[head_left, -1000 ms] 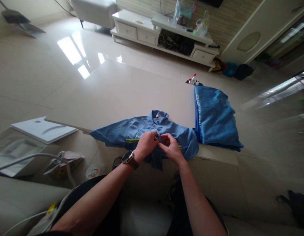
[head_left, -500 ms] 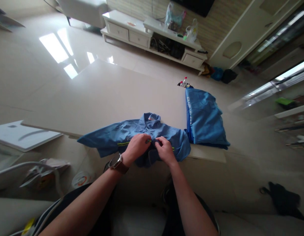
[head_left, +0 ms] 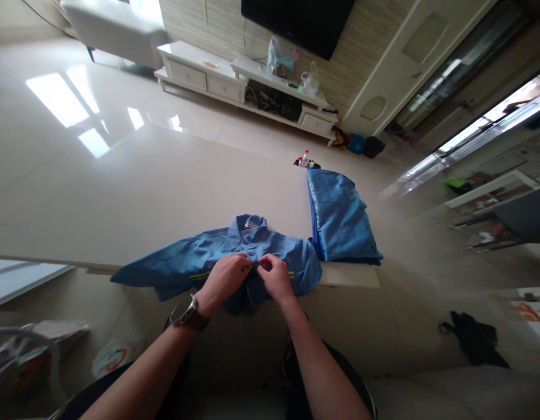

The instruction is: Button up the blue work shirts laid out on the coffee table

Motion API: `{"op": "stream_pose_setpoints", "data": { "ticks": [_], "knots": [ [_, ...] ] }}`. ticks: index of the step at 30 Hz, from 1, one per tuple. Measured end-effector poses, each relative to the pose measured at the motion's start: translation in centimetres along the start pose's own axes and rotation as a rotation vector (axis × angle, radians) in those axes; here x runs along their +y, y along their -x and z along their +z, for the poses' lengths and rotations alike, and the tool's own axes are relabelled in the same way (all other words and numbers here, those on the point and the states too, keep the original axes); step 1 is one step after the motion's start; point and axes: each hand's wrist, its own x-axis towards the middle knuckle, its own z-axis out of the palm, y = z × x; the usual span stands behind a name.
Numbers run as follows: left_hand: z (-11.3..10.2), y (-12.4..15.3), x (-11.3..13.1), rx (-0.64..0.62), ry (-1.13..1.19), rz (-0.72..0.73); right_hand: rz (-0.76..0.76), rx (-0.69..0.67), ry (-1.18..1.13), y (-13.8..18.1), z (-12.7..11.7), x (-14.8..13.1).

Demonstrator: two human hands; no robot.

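Note:
A blue work shirt [head_left: 178, 256] with a collar and yellow-green stripes lies across the near edge of a pale table [head_left: 200, 181], its lower part hanging over. My left hand [head_left: 226, 277], with a watch on the wrist, pinches the shirt's front just below the collar. Close beside it, my right hand [head_left: 275, 277] pinches the same front edge between thumb and fingers. The fingertips of both hands nearly meet, and the small detail between them cannot be made out. To the right sits a folded stack of blue garments [head_left: 342, 216], touching the shirt's sleeve.
Small bottles with red caps [head_left: 305, 158] stand behind the stack. Across the floor is a white TV cabinet [head_left: 226, 87] with plastic bags on it. A black cloth item [head_left: 471, 335] lies at the lower right, and a round white container [head_left: 110, 359] stands at the lower left.
The camera view has shifted, so the scene sits further left and the shirt a little lower. Both hands stay pinched at the shirt's front, with only slight finger movement.

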Motion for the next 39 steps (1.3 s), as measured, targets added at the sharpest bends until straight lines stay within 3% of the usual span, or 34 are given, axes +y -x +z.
{"op": "stream_pose_setpoints", "data": {
  "ticks": [8, 13, 22, 25, 28, 31, 33, 37, 39],
  "knots": [
    [0.0, 0.3, 0.5, -0.072, 0.061, 0.056, -0.016, 0.051, 0.05, -0.3, 0.0, 0.6],
    [0.1, 0.0, 0.8, -0.038, 0.086, -0.027, 0.025, 0.145, 0.011, -0.7, -0.1, 0.6],
    [-0.8, -0.4, -1.6, 0.091, 0.207, -0.206, 0.015, 0.365, 0.042, -1.0, -2.1, 0.1],
    [-0.4, -0.4, -1.8, 0.097, 0.271, -0.208, 0.016, 0.309, 0.055, -1.1, -2.4, 0.5],
    [0.7, -0.4, -2.3, -0.015, 0.349, -0.164, -0.015, 0.187, 0.062, -1.0, -2.3, 1.3],
    [1.7, -0.4, -4.0, -0.154, 0.343, -0.148, -0.072, -0.085, 0.203, -0.8, -2.7, 2.9],
    [2.0, -0.4, -5.9, -0.134, 0.197, -0.24, -0.05, -0.16, 0.346, -1.0, -3.4, 4.3],
    [1.2, -0.2, -9.8, 0.038, -0.04, -0.519, 0.065, 0.055, 0.532, -2.5, -5.0, 6.7],
    [0.7, 0.3, -11.1, 0.074, -0.092, -0.59, 0.112, 0.098, 0.635, -3.5, -5.4, 7.3]
  ]
}}
